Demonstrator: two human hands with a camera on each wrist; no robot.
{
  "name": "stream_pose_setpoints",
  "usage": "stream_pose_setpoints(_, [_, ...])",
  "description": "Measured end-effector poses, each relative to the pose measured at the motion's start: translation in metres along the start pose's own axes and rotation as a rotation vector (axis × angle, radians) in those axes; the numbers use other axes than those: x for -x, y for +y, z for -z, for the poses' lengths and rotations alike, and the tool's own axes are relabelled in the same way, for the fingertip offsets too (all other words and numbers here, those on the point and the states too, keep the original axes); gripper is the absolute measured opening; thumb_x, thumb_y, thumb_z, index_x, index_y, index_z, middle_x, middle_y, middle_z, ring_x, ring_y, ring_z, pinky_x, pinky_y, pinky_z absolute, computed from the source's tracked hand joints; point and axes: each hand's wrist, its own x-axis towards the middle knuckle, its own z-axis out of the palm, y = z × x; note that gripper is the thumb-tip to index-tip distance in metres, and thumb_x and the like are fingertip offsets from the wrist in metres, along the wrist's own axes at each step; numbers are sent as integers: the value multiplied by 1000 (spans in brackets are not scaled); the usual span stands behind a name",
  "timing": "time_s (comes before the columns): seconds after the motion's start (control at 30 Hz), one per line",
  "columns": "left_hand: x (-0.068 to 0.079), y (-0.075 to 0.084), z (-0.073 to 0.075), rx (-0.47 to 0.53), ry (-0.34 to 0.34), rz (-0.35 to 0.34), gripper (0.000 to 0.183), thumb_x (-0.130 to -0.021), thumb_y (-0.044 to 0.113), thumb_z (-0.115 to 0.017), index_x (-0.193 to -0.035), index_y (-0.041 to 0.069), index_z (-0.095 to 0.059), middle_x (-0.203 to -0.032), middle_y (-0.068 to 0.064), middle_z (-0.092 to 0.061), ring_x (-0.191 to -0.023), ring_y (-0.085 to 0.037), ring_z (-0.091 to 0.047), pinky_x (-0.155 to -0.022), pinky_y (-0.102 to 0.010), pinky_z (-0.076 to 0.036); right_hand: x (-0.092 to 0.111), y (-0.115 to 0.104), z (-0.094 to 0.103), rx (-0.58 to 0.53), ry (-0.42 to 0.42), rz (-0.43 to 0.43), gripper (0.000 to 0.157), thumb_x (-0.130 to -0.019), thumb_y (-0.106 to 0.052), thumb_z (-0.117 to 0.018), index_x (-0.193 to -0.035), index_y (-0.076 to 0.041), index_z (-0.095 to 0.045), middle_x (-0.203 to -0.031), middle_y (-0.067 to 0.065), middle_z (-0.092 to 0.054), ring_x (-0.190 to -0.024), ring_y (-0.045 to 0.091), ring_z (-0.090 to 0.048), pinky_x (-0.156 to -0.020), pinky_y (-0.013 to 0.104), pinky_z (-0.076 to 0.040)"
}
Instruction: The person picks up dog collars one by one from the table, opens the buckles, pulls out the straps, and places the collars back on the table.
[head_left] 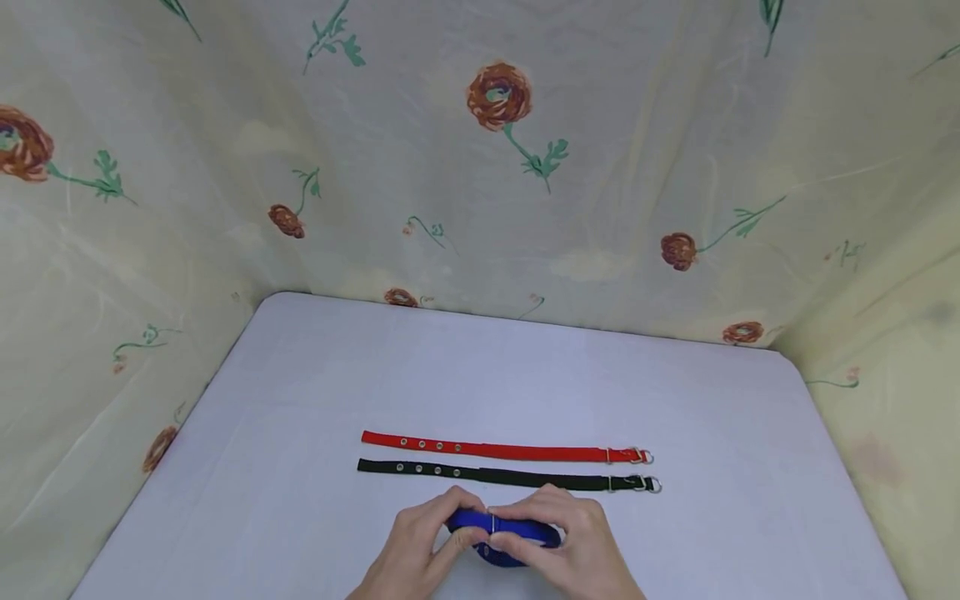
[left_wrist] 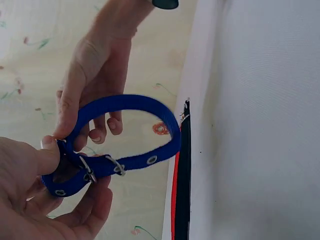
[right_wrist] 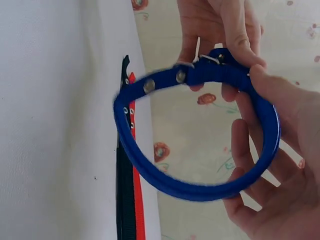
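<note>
Both hands hold a blue collar [head_left: 504,560], bent round into a loop, above the near part of the table. My left hand [head_left: 420,542] pinches it at the buckle end, thumb on the strap. In the left wrist view the metal buckle [left_wrist: 88,170] has strap passing through it, and a smaller fold of strap bulges beside the left thumb. Metal-rimmed holes [right_wrist: 149,86] show along the strap. From the other side, my right hand [head_left: 581,537] pinches the collar close to the left fingertips; its lower fingers spread along the outside of the loop.
Beyond the hands, a black collar [head_left: 540,479] and a red collar [head_left: 540,452] lie straight and side by side on the white table [head_left: 225,467], buckles to the right. Flowered curtains [head_left: 390,150] hang behind the table and along both sides.
</note>
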Motion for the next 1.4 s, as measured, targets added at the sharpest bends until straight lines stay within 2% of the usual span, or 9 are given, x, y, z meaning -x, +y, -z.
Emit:
stream_pose_setpoints(0.27, [-2, 4, 0, 14, 65, 15, 20, -112, 39, -56, -115, 20, -63, -103, 7, -75, -92, 3, -67, -84, -21, -60, -1, -4, 1, -25, -16, -60, 20, -96, -34, -82, -114, -26, -82, -103, -12, -82, -91, 0, -76, -77, 22, -64])
stream_pose_setpoints(0.47, [-2, 5, 3, 90, 65, 98, 23, -113, 40, -54, -120, 18, -58, -108, 3, -79, -99, -2, -74, -92, -26, -63, -2, -6, 2, -25, 30, -113, 15, -95, -32, -83, -110, -27, -81, -101, -13, -82, -91, 1, -77, -77, 22, -64])
stream_pose_setpoints(0.57, [-4, 6, 7, 162, 111, 127, 20, -114, 36, -53, -121, 18, -55, -113, 0, -82, -102, -8, -78, -93, -30, -64, -4, -6, 5, -16, 74, -127, 16, -94, -26, -85, -109, -27, -81, -101, -12, -82, -90, 1, -77, -76, 22, -64])
stream_pose_setpoints(0.7, [-9, 6, 12, 236, 169, 84, 13, -114, 26, -54, -120, 15, -51, -116, -4, -84, -101, -13, -80, -90, -27, -64, -8, -6, 11, 10, 119, -123, 22, -91, -20, -87, -111, -27, -80, -103, -10, -83, -90, 2, -77, -75, 22, -64])
stream_pose_setpoints(0.87, [-8, 5, 13, 265, 170, 27, 10, -115, 20, -52, -120, 13, -48, -118, -8, -83, -103, -14, -80, -87, -26, -64, -6, -7, 13, 16, 117, -126, 24, -92, -19, -87, -114, -26, -80, -106, -7, -83, -90, 2, -76, -75, 22, -64])
stream_pose_setpoints(1.07, [-7, 6, 13, 334, 197, -6, 8, -116, 13, -48, -122, 9, -47, -121, -13, -82, -104, -12, -77, -87, -29, -63, -6, -9, 10, -50, 103, -143, 25, -98, -17, -79, -123, -25, -77, -114, -6, -81, -94, 3, -74, -80, 23, -64])
stream_pose_setpoints(1.13, [-8, 8, 11, 364, 200, 17, 11, -115, 14, -51, -124, 9, -49, -122, -12, -81, -107, -10, -76, -92, -28, -61, -6, -10, 9, -86, 86, -166, 25, -101, -18, -76, -125, -25, -76, -117, -7, -79, -99, 3, -74, -84, 22, -63])
stream_pose_setpoints(1.3, [-6, 11, 5, 443, 177, 151, 20, -111, 20, -62, -127, 10, -58, -127, -11, -76, -115, -11, -72, -106, -25, -55, -5, -14, 4, -198, 29, -204, 26, -106, -18, -69, -131, -22, -73, -119, -3, -75, -101, 6, -72, -85, 22, -63])
stream_pose_setpoints(1.4, [-5, 12, 2, 492, 142, 210, 22, -111, 21, -62, -128, 9, -57, -131, -13, -73, -116, -11, -73, -107, -25, -53, -4, -15, 2, -291, -4, -234, 25, -109, -16, -65, -133, -19, -71, -123, 3, -73, -104, 7, -72, -88, 22, -62])
